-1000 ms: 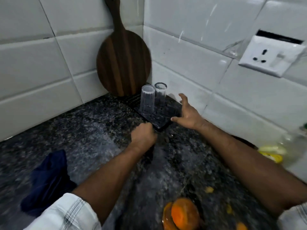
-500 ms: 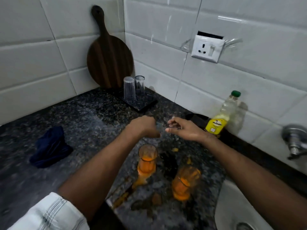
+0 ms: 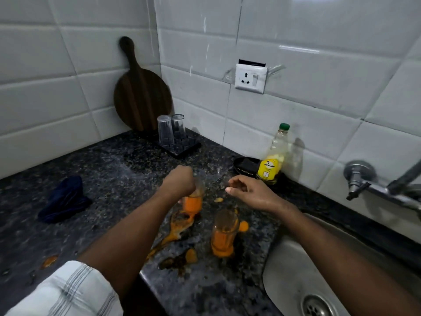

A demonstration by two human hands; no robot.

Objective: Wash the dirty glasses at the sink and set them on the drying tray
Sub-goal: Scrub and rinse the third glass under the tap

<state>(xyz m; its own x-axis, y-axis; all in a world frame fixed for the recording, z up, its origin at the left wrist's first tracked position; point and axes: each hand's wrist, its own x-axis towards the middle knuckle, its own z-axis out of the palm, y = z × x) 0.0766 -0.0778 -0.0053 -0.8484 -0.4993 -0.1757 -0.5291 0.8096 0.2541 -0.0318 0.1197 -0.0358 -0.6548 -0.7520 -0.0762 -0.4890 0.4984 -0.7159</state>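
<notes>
Beside the sink point(image 3: 296, 258), the left hand point(image 3: 180, 182) wrapped its fingers round a dirty glass point(image 3: 193, 202) on the desk point(image 3: 114, 174), the right hand point(image 3: 250, 192) slack and empty, the next move probably a level lift to the basin.

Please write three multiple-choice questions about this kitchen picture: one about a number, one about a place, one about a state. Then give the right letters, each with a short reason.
1. How many clean glasses stand upside down on the drying tray?
A) one B) two C) four

2. Where does the dark blue cloth lie?
A) in the sink B) on the cutting board C) on the counter, at its left side

3. What is the left hand doing?
A) it grips a glass with orange residue B) it lies flat on the granite C) it holds the soap bottle

Answers:
1 B: two inverted glasses stand side by side on the tray.
2 C: the cloth lies crumpled on the dark granite.
3 A: the hand closes round the top of the glass.
</notes>
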